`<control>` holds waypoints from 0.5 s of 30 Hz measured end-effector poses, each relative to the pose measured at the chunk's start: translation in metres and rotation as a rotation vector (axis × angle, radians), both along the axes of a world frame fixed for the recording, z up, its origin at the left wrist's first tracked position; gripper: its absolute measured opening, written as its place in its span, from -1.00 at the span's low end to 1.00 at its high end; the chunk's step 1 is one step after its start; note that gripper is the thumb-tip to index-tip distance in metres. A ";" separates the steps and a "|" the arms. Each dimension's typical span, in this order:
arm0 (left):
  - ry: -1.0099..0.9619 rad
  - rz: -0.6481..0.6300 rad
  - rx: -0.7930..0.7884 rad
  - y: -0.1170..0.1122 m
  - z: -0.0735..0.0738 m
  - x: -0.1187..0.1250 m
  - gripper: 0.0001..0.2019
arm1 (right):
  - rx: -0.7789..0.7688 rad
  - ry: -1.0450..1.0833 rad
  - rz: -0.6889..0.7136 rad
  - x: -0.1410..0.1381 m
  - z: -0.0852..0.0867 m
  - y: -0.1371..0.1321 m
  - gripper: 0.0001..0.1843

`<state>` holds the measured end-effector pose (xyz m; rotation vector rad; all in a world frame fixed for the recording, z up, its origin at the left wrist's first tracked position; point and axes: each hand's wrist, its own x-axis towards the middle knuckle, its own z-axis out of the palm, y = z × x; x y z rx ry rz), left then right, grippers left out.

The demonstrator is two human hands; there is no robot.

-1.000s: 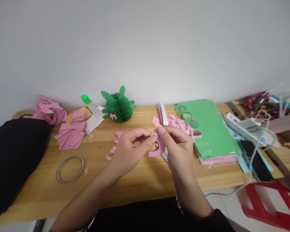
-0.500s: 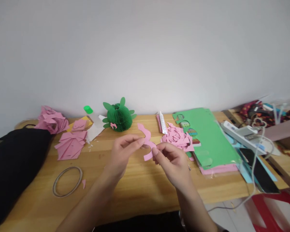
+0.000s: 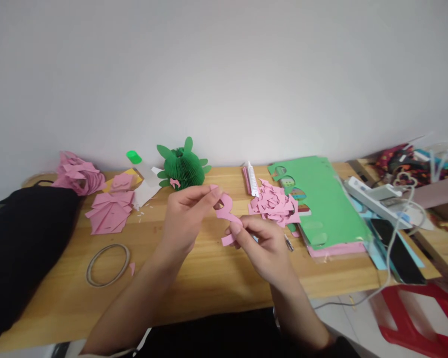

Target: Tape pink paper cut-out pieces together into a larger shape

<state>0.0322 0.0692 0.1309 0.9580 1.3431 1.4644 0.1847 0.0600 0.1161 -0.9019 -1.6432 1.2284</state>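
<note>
A wavy pink paper strip is held above the table between both hands. My left hand pinches its upper end between thumb and fingers. Lower down, my right hand grips the strip near its other end, a short tip sticking out to the left. Behind the left hand stands a round green honeycomb paper ball with leaf-shaped flaps and a small pink piece on its front. A heap of pink paper scraps lies beyond the right hand, beside a white glue tube.
Pink folded papers, a green-capped bottle and a tape ring lie on the left, near black cloth. To the right are green sheets, a power strip, a phone and a red stool.
My left hand has moved up along the strip to its top end, so the strip now curls there. The right hand keeps its grip. The view has tilted slightly downward.
</note>
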 end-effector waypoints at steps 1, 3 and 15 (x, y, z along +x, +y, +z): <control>-0.005 -0.012 -0.004 0.000 0.000 0.000 -0.78 | 0.014 -0.009 -0.001 0.000 0.001 0.000 -0.70; -0.019 -0.058 0.000 0.000 -0.001 -0.001 -0.78 | 0.017 -0.019 -0.010 0.001 0.002 -0.001 -0.68; -0.361 -0.316 -0.072 0.005 -0.009 -0.001 -0.67 | -0.342 0.343 0.269 0.006 -0.014 0.000 -0.73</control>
